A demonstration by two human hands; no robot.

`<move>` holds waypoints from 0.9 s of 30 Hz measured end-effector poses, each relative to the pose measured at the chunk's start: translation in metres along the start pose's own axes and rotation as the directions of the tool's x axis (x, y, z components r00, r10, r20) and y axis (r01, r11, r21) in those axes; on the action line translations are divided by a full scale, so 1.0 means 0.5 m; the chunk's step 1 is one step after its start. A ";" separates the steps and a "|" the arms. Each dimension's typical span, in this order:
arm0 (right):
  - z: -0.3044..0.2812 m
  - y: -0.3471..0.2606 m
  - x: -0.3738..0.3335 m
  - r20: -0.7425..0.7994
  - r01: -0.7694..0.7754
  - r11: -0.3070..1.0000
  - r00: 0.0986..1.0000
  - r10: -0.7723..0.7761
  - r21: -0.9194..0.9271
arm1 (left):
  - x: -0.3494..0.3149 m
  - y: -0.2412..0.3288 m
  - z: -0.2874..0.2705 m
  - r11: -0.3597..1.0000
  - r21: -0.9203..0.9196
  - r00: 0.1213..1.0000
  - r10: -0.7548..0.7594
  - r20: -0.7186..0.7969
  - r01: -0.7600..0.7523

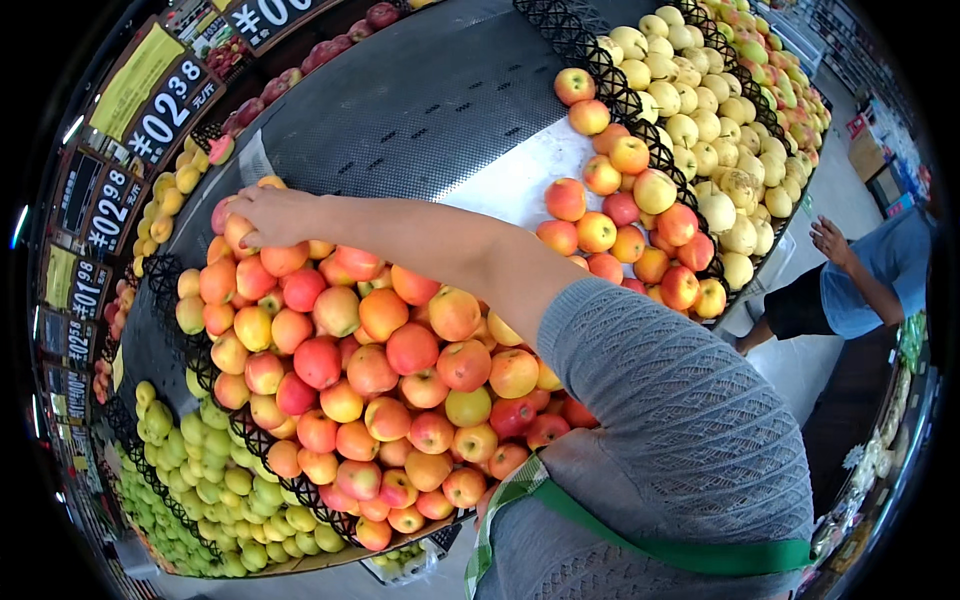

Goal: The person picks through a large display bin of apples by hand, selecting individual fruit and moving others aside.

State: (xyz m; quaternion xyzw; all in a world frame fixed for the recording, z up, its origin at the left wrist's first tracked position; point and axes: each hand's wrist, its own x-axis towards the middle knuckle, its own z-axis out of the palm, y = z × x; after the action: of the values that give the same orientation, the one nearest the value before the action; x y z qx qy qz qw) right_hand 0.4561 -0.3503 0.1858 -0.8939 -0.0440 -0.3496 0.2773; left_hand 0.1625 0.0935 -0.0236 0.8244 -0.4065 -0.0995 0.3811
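Bright, sharp centre; curved, blackened edges

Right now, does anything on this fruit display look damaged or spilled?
One pale yellow fruit at the upper right looks browner and blotchier than its neighbours, possibly bruised, though it's too small to be sure. Nothing looks spilled: the red-and-yellow apples by the right hand lie in a heap.

One hand touches one apple heap; right of it are two yellowish fruit heaps and one bystander, left of it two green-fruit heaps and perhaps six dim price signs.
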 end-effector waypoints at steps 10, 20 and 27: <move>-0.393 0.062 -0.295 -0.382 -0.356 0.772 0.910 0.160 -0.526 | -0.007 -0.011 0.003 1.000 -0.006 1.000 0.019 -0.011 -0.019; -0.592 0.258 -0.531 -0.476 -0.619 0.034 0.637 0.606 -0.785 | -0.014 -0.014 0.010 1.000 -0.007 1.000 0.026 -0.013 -0.026; -0.566 0.193 -0.488 -0.336 -0.667 0.695 0.611 0.717 0.271 | -0.023 -0.017 0.022 0.999 -0.016 0.999 0.037 -0.033 -0.037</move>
State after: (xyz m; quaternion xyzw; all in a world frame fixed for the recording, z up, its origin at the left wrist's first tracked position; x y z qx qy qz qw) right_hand 0.1291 -0.5525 0.1525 -0.7265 0.3442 -0.3938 0.4457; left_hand 0.1549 0.0992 -0.0387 0.8150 -0.4147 -0.0823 0.3963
